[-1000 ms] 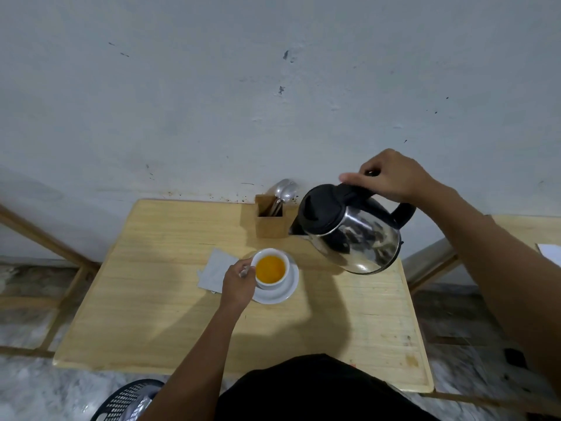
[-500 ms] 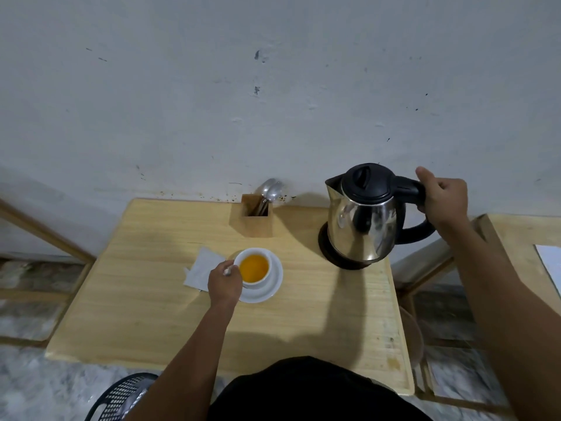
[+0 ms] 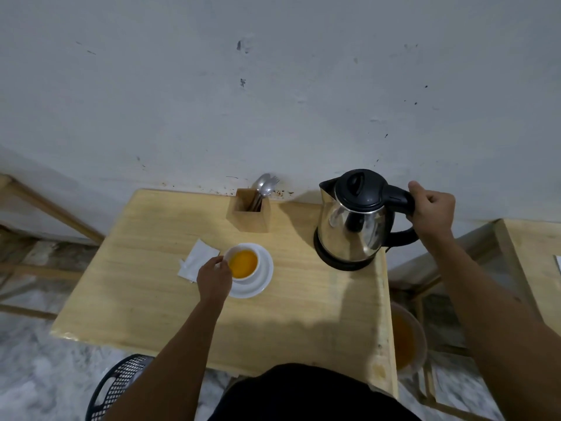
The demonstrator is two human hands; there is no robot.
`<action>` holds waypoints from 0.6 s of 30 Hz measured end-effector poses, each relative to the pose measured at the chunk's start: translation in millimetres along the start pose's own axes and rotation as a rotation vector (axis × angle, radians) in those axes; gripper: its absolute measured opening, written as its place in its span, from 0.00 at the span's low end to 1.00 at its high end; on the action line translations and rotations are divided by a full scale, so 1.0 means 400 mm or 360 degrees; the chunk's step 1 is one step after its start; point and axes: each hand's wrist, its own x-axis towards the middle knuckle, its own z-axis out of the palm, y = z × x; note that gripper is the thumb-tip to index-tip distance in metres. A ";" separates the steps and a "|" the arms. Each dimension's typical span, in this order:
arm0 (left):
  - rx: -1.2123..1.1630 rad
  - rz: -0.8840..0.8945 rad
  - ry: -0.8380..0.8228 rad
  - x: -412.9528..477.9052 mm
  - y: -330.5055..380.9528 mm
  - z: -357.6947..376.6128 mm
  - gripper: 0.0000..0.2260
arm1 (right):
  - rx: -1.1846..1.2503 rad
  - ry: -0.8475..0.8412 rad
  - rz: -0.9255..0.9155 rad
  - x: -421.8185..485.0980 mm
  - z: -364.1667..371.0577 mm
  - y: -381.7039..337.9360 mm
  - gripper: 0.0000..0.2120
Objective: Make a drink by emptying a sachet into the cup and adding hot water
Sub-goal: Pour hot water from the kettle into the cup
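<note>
Full cup (image 3: pixel 243 264), probably spills easy
Fingers of left hand (image 3: pixel 214 276) pinch its side; right hand (image 3: pixel 432 208) grips the heavy-looking kettle (image 3: pixel 352 229) handle.

The bare left arm is extended forward from the lower edge of the view. The left grip (image 3: pixel 214 276) is held knuckles-up, with its fingers curled against the side of the cup (image 3: pixel 246 245). The right arm is extended farther out to the right. The right grip (image 3: pixel 432 208) is closed round the kettle handle (image 3: pixel 397 202), with the thumb laid on top.
</note>
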 end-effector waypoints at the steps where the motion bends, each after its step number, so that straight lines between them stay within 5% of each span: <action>1: -0.0001 0.0003 0.0018 -0.004 0.004 0.002 0.09 | -0.0007 -0.0017 0.0004 0.005 0.002 0.003 0.27; 12: 0.0005 -0.0048 0.0059 -0.020 0.018 0.005 0.11 | -0.0185 -0.0216 -0.0024 0.035 -0.004 0.014 0.26; 18: -0.0002 -0.0076 0.0027 -0.007 0.004 0.007 0.13 | -0.0323 0.0034 0.0004 -0.013 0.014 0.015 0.21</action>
